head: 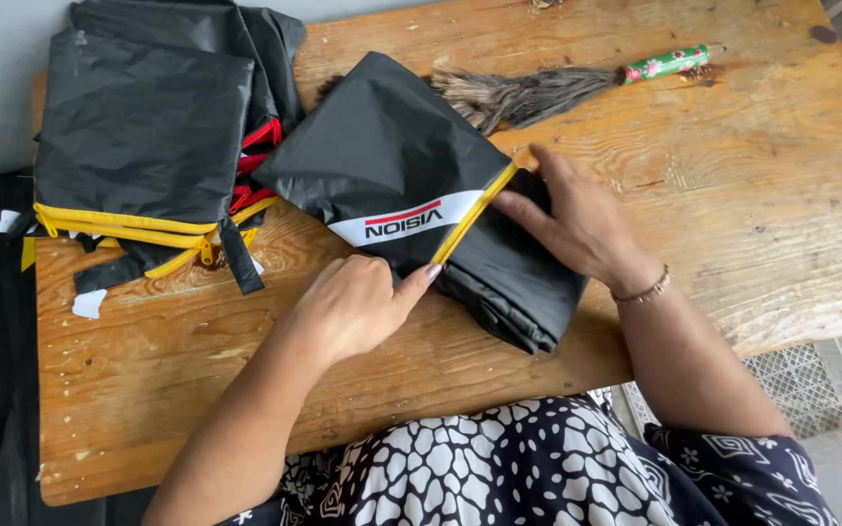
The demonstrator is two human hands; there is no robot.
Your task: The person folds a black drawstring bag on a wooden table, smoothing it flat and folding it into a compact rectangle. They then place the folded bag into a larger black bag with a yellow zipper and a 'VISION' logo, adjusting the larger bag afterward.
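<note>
I see a black cover (392, 166), folded, lying near the middle of the table (752, 195), its yellow trim (475, 214) running slantwise between both hands. My left hand (348, 307) rests on the near side with knuckles curled and the thumb stretched out, its tip against the lower end of the trim; whether the other fingers pinch any cloth I cannot tell, since they are tucked under. My right hand (577, 224) lies flat on the lower fold, fingers together and extended, tips touching the trim from the other side. Held this way, the two hands seem to pin the fold flat and keep the trimmed edge lined up.

The bundle's lower corner lies close to the table's near edge, above my patterned lap. To the left, just beside the cover, sits a stack (143, 136) of like black pieces with yellow and red trim, overhanging the table's left edge. Behind the cover a duster (557, 88) lies touching or nearly touching it. The right half of the table gives the most open wood.
</note>
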